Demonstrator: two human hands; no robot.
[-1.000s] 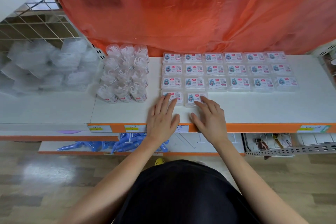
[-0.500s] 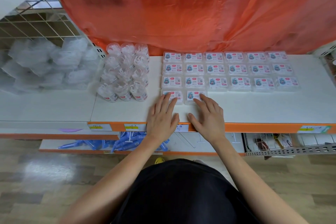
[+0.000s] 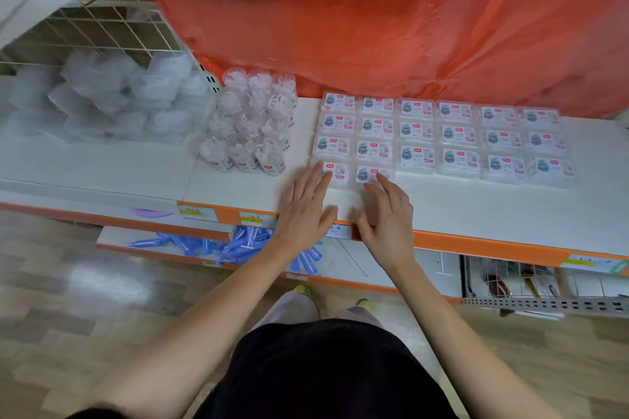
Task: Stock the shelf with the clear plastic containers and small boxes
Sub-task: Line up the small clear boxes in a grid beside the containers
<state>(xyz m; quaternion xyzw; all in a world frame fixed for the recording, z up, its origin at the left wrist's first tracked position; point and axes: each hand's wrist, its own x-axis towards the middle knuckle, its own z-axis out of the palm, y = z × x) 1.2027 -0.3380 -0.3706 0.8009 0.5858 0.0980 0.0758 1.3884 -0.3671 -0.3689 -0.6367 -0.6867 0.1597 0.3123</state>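
Boxes in rows at the shelf front

Both my hands lie apart on the white shelf (image 3: 476, 207), fingers loose and gripping nothing. My left hand (image 3: 306, 207) touches the near edge of the front-left box (image 3: 338, 172) with straight fingertips. My right hand (image 3: 384, 214) reaches the box beside it (image 3: 366, 173), fingers slightly bent over its label. These two form a short fourth row in front of the small boxes (image 3: 452, 133), which sit in three neat rows of six, labels up. Just left of them stands a tight cluster of clear plastic containers (image 3: 252, 122), upright. An orange plastic sheet (image 3: 374, 27) hangs behind. Farther left lie clear bags (image 3: 109, 99); blue pieces (image 3: 238, 245) lie on the lower shelf.
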